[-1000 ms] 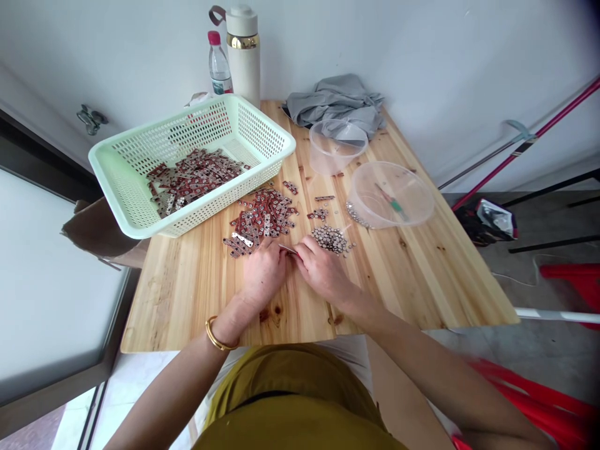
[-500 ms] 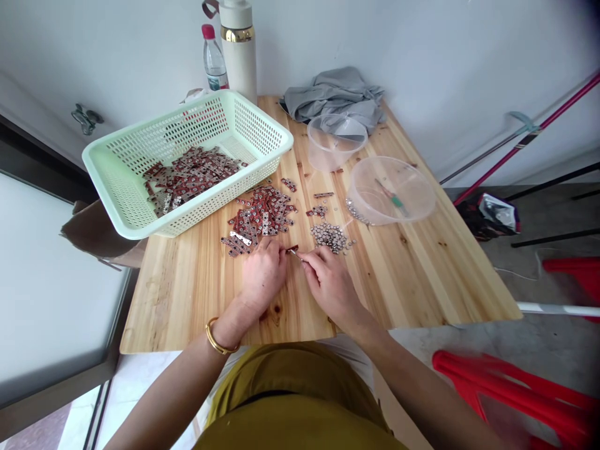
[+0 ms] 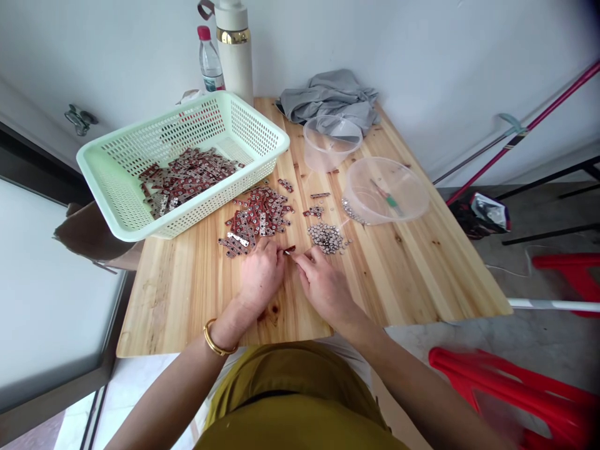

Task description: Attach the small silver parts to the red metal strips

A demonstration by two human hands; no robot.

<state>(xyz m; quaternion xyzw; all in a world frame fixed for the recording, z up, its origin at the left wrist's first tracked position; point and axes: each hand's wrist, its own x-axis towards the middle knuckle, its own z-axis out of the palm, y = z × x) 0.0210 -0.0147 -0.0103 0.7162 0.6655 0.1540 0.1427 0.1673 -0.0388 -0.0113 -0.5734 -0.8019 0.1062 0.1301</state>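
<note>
My left hand [image 3: 262, 273], a gold bangle on its wrist, pinches a small reddish-brown strip [image 3: 290, 249] that sticks out past the fingertips. Close on its right, my right hand [image 3: 323, 281] is closed at the fingertips around something thin, too small to make out, which meets the strip. Just beyond my left hand lies a pile of brown strips with metal dots [image 3: 262, 209]. Small round silvery pieces [image 3: 327, 238] are heaped beyond my right hand. A few single strips [image 3: 313, 212] lie between the pile and the tubs.
A pale green basket [image 3: 276, 150] holds many strips at the left. Two clear tubs [image 3: 419, 194] [image 3: 313, 153] stand at the right, one containing a green-handled tool [image 3: 391, 201]. Behind are a grey cloth [image 3: 328, 94], a white flask [image 3: 235, 62] and a plastic bottle [image 3: 210, 62].
The view has shifted slightly, moving the table and its items a little left in the picture. My right fingertips are a bit nearer my left hand, and less of the thin item shows.
</note>
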